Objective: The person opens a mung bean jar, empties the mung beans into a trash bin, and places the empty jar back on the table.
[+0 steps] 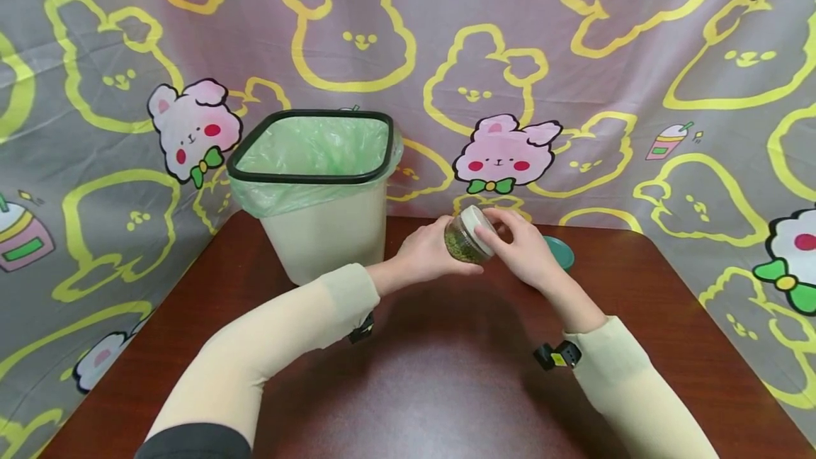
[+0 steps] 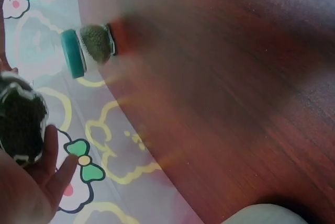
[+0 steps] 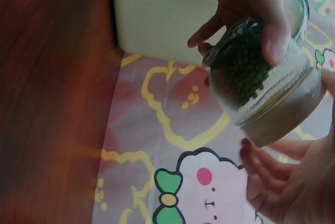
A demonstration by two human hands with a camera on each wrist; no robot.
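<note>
A glass jar point(image 1: 462, 241) partly filled with small green beans or pellets is held up over the far part of the table, tilted. My left hand point(image 1: 426, 252) grips its body, thumb and fingers round the glass in the right wrist view. On its mouth sits a white lid point(image 1: 479, 227). My right hand point(image 1: 528, 250) holds that lid by its edge between thumb and fingers. Behind the right forearm, mostly hidden in the head view, stands a second jar point(image 2: 98, 43) with a teal lid point(image 1: 559, 253) and similar green contents.
At the back left stands a cream waste bin point(image 1: 325, 232) with a black rim point(image 1: 306, 178) and a green plastic liner point(image 1: 299, 144). The dark reddish wooden table point(image 1: 440, 388) ends at a patterned curtain point(image 1: 357, 55) behind and at both sides.
</note>
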